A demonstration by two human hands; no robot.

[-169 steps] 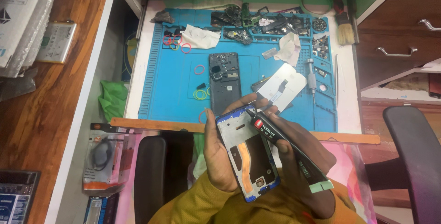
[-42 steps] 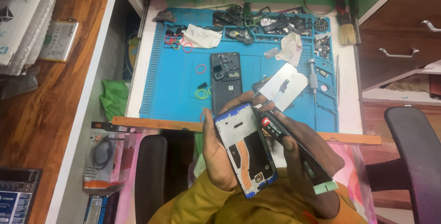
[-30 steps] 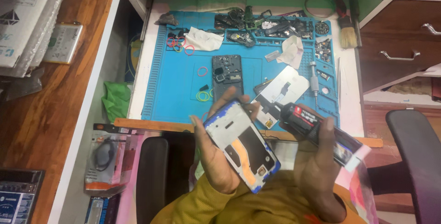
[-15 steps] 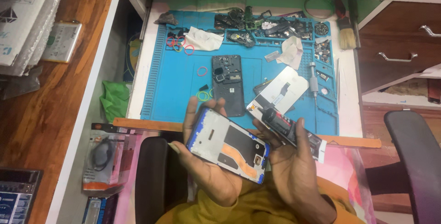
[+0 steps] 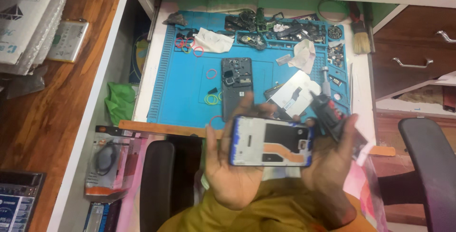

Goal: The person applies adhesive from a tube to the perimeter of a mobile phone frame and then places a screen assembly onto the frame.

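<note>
From the head camera we hold a phone frame (image 5: 271, 141) flat between both hands, just below the near edge of the blue mat (image 5: 185, 94), with its long side running left to right. Our left hand (image 5: 232, 165) lies open, palm up, under the left end of the frame, the thumb along its left side and the fingertips showing above its top edge, so the frame rests in the palm and is not pinched. Our right hand (image 5: 332, 160) cups the right end of the frame and at the same time is closed around a black and red screwdriver (image 5: 330, 115), which sticks up toward the mat from between its fingers. On the mat, just above the frame, lies a dark phone (image 5: 236, 85) with its back opened, and to the right of that a white panel (image 5: 294, 94). Coloured rubber rings (image 5: 211, 99) lie to the left of the dark phone. A brush (image 5: 361, 39) stands at the far right corner of the mat, and a green cloth (image 5: 121, 101) sits off its left edge.
</note>
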